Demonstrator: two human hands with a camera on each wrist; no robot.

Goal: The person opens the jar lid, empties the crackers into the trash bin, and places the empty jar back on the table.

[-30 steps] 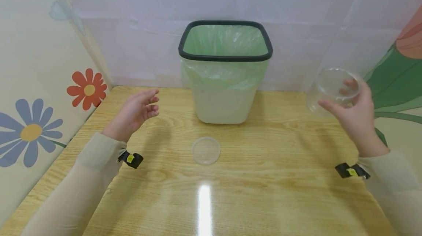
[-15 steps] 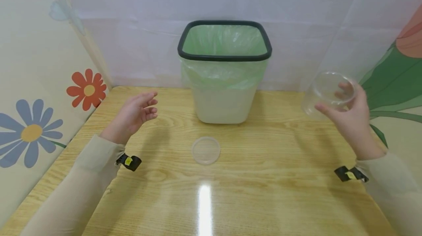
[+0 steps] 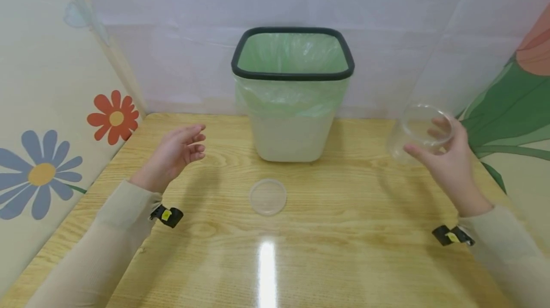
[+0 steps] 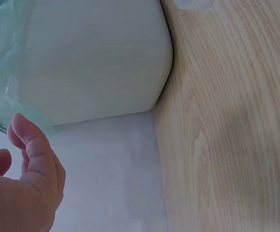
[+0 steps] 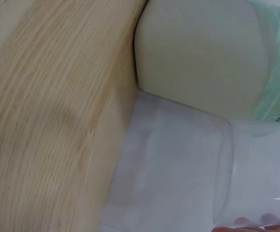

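Note:
My right hand (image 3: 449, 164) holds a clear round plastic tub (image 3: 399, 143) near its rim, thumb in front and fingers behind. The tub's mouth faces up, and it hangs over the table's right side. In the right wrist view the tub (image 5: 256, 174) fills the lower right corner, with fingertips showing through its wall. My left hand (image 3: 174, 153) hovers over the table's left side, fingers loosely bent and holding nothing. Between the hands, a clear round lid (image 3: 268, 197) lies flat on the wooden table.
A whitish trash bin (image 3: 290, 136) with a dark rim and a green bag liner stands at the back middle of the wooden table (image 3: 326, 250), in front of a white cloth wall (image 3: 185, 69). Flower-printed panels (image 3: 40, 174) flank both sides.
My right hand has come down and a little to the left with the tub. The left hand has sunk slightly. Lid and bin have stayed in place.

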